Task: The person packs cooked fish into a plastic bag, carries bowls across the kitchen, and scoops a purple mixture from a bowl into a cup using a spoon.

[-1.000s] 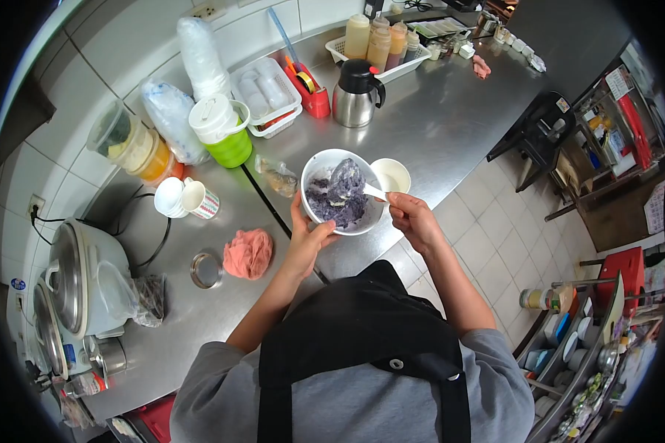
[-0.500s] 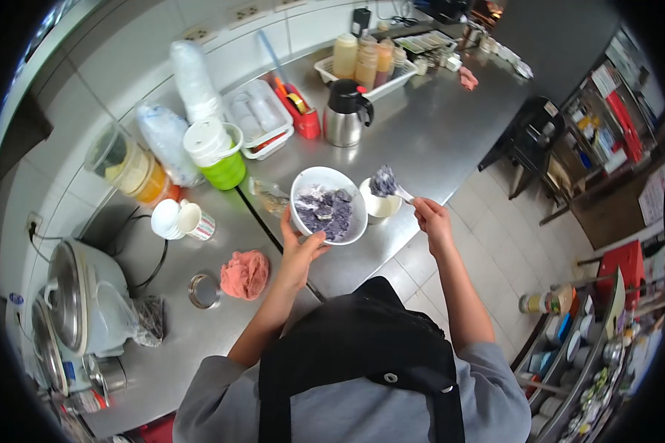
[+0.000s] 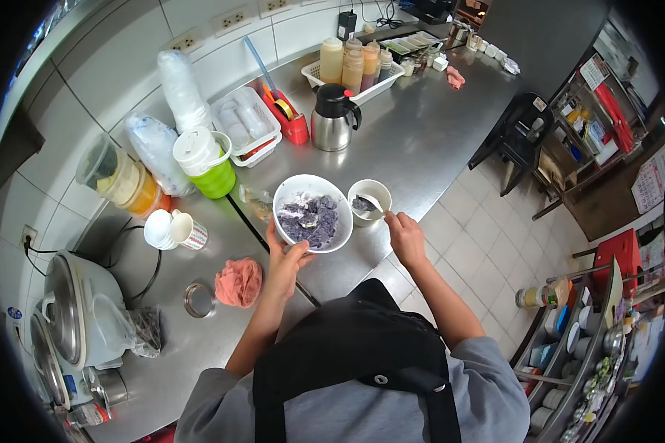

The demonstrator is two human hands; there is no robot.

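My left hand [image 3: 284, 267] grips the near left rim of a white bowl [image 3: 341, 235] that holds a lumpy purple and white mixture [image 3: 315, 223]. Just right of it stands a smaller white cup [image 3: 380, 190]. My right hand [image 3: 405, 235] is closed on the handle of a white spoon [image 3: 375, 207], whose head is down in the cup with some purple mixture. A small clear plastic bag [image 3: 256, 201] lies beside the bowl's left side.
Behind the bowl are a steel thermos [image 3: 332, 125], a green jug [image 3: 216, 177] and a basket [image 3: 380, 87] of squeeze bottles. To the left lie a pink cloth [image 3: 239, 283], a metal ring [image 3: 199, 300], paper cups [image 3: 190, 230] and a rice cooker [image 3: 96, 303].
My right hand has lifted the loaded spoon out of the bowl, moved it right and lowered it into the small cup. The bowl stays in my left hand.
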